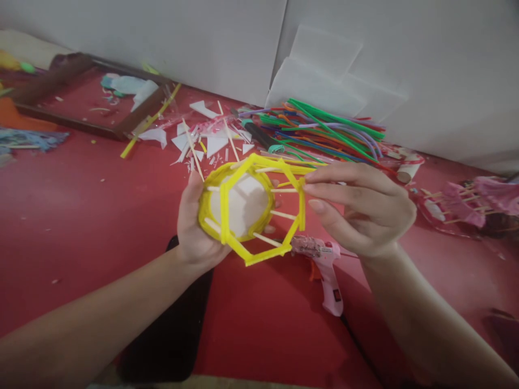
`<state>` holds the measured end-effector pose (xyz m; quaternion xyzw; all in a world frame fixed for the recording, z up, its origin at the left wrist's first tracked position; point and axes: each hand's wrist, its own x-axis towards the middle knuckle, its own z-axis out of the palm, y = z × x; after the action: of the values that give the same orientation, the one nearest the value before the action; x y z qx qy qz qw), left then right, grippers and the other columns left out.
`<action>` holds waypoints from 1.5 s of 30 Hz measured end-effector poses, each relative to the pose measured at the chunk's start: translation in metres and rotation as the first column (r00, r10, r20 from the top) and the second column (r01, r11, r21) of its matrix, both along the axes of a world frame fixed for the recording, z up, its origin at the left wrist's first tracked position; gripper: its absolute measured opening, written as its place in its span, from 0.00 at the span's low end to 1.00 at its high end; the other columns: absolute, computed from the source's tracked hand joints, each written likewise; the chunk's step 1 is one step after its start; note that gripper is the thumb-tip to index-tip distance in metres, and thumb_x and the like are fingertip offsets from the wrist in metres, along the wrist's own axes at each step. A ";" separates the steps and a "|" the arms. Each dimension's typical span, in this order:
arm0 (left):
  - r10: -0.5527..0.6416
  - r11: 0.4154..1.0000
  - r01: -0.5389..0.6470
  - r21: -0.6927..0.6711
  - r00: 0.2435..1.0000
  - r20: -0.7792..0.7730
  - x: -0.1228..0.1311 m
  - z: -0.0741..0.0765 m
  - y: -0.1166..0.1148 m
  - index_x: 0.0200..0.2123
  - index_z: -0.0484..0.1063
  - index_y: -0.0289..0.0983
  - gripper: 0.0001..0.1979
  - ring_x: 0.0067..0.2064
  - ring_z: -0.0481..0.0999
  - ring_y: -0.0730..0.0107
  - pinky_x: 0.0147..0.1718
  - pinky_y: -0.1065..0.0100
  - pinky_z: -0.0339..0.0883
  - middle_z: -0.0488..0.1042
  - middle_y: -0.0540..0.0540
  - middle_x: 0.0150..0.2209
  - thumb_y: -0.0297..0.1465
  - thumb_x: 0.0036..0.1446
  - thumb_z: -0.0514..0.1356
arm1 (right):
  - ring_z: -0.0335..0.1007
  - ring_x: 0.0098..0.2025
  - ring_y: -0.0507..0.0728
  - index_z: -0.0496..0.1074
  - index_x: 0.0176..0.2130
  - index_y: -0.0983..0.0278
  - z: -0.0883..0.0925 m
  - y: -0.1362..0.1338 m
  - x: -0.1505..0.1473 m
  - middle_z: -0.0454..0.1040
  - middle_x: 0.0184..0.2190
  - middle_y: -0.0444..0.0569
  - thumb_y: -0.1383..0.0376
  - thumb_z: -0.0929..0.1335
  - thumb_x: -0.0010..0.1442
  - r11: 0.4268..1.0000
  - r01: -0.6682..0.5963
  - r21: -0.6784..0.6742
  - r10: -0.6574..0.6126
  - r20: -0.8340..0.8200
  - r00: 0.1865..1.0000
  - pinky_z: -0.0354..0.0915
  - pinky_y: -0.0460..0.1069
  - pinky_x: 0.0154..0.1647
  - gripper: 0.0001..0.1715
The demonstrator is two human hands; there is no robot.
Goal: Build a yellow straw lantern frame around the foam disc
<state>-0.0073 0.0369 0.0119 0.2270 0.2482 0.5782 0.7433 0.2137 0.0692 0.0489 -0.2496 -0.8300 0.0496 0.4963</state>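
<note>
A small basket-like frame (226, 213) of yellow pipe cleaners and pale wooden sticks is held up above the table. Its round white base (239, 205) is wrapped in yellow, and the sticks rise from it to a yellow many-sided rim facing me. My left hand (192, 227) is wrapped around the base from the left, its fingertips partly showing at the far side. My right hand (360, 205) pinches the rim's right edge between thumb and fingers. Below the frame, a pink glue gun (328, 270) lies on the table, its nozzle end partly hidden.
Coloured pipe cleaners (324, 129) lie in a pile at the back, by a dark-handled tool (261, 135) and white scraps (214, 143). A brown wooden frame (81, 116) is back left. A black flat object (162, 329) lies under my left forearm. Pink pieces on sticks (462, 202) are at right.
</note>
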 end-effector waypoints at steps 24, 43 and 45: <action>-0.043 0.998 0.043 -0.040 0.999 0.008 -0.005 0.000 0.001 0.52 0.76 0.40 0.30 0.45 0.84 0.38 0.36 0.40 0.81 0.83 0.39 0.47 0.57 0.59 0.61 | 0.80 0.38 0.59 0.81 0.44 0.56 -0.003 0.007 -0.001 0.82 0.38 0.48 0.71 0.75 0.58 0.993 -0.055 0.104 0.056 -0.007 0.998 0.77 0.55 0.37 0.14; -0.011 0.999 0.014 -0.044 0.998 0.069 -0.002 0.003 0.001 0.48 0.77 0.40 0.26 0.56 0.80 0.34 0.44 0.31 0.78 0.84 0.41 0.44 0.53 0.67 0.51 | 0.76 0.33 0.58 0.78 0.43 0.54 -0.003 0.005 0.000 0.79 0.34 0.45 0.61 0.77 0.58 0.970 -0.106 0.218 0.091 0.079 0.993 0.75 0.58 0.36 0.12; 0.030 0.997 -0.024 -0.078 0.997 0.071 0.001 0.004 0.001 0.47 0.77 0.39 0.26 0.57 0.79 0.35 0.45 0.32 0.78 0.84 0.41 0.42 0.52 0.67 0.49 | 0.76 0.33 0.58 0.78 0.43 0.54 -0.003 0.005 0.000 0.79 0.35 0.44 0.62 0.76 0.59 0.973 -0.101 0.206 0.086 0.083 0.993 0.76 0.57 0.36 0.11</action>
<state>-0.0068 0.0377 0.0162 0.1737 0.2464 0.5860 0.7521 0.2139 0.0743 0.0457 -0.1582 -0.8592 -0.0243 0.4860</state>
